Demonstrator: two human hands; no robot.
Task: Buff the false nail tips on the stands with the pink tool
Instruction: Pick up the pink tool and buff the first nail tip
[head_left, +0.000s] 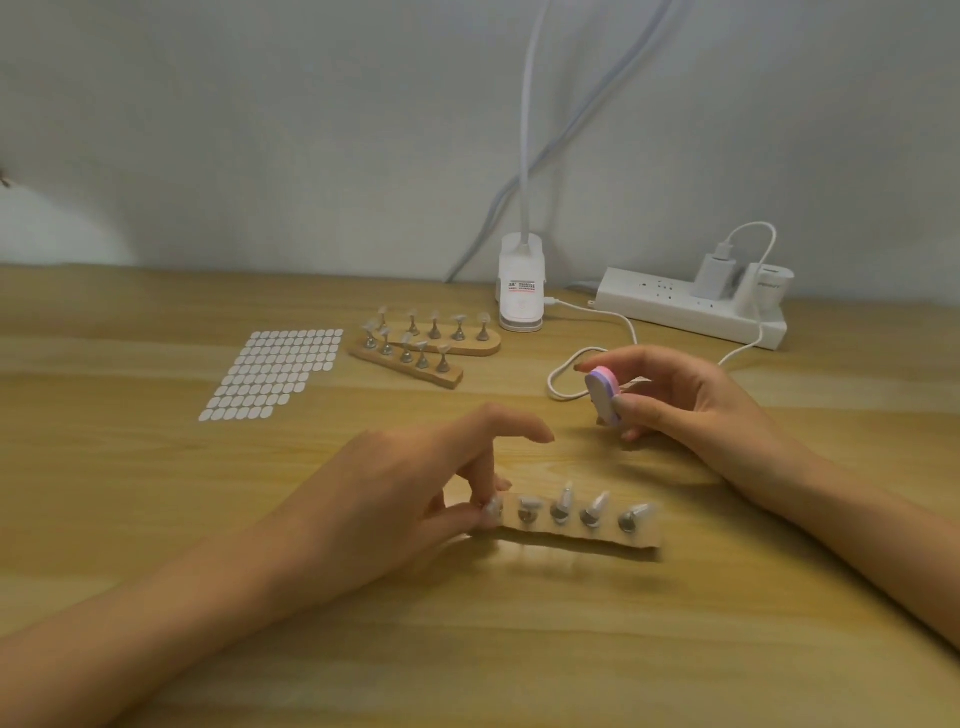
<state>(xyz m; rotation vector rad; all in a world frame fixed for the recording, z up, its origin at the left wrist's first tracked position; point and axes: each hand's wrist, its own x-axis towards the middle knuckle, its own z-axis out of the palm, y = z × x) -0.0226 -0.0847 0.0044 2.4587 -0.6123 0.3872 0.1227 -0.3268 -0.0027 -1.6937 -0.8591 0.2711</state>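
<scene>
Wooden desk (519, 649): your left hand (415, 483) pinches the near stand (576, 527) at its left end, your right hand (675, 400) grips the pink tool (602, 395) behind that stand, clear of its nail tips (598, 501), so buffing looks not yet begun.

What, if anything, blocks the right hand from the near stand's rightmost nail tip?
Probably nothing, so yes: the right hand, holding the pink tool, hovers beyond that nail tip with only table between; the left hand holds the stand's other end.
</scene>
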